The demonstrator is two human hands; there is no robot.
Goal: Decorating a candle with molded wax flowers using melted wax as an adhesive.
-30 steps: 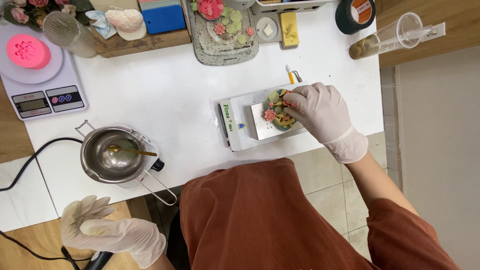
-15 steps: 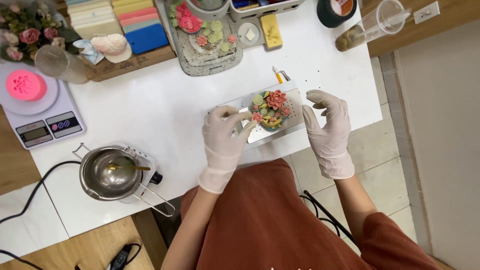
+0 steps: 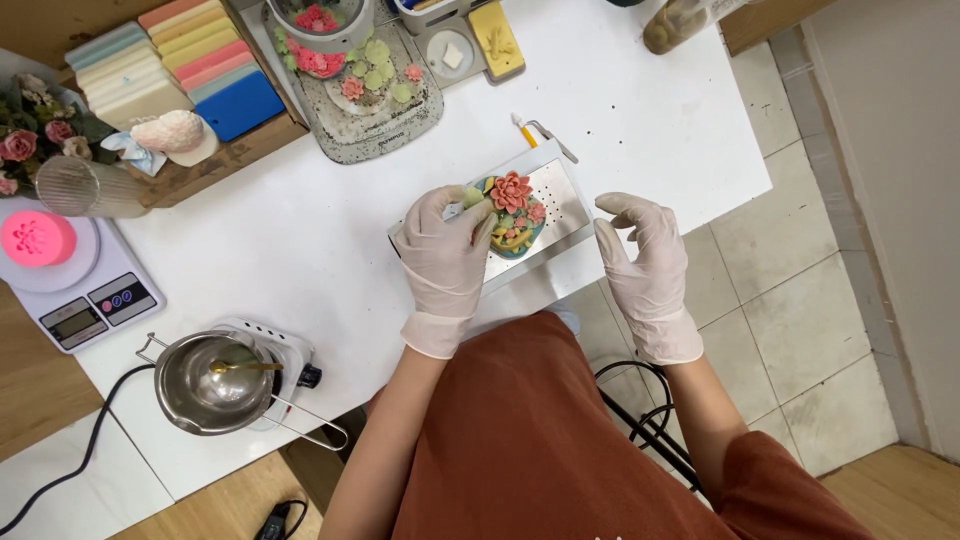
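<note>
On the white counter (image 3: 250,250), near its front edge: one small round floral arrangement (image 3: 512,212), a coral succulent-shaped rosette with green and yellow pieces, resting on a perforated metal tray (image 3: 560,195), probably to keep it level and easy to shift. Left hand (image 3: 445,258), white-gloved, fingers curled over the tray's left end and touching the arrangement's rim; grip closed lightly on that edge. Right hand (image 3: 645,265), gloved, upright beside the tray's right end, fingers spread apart, holding nothing. Both forearms rise from an orange-brown apron. Also present: steel pot (image 3: 205,385) on a small hotplate, kitchen scale (image 3: 70,285) bearing a pink mould, stacked coloured blocks (image 3: 170,65).
</note>
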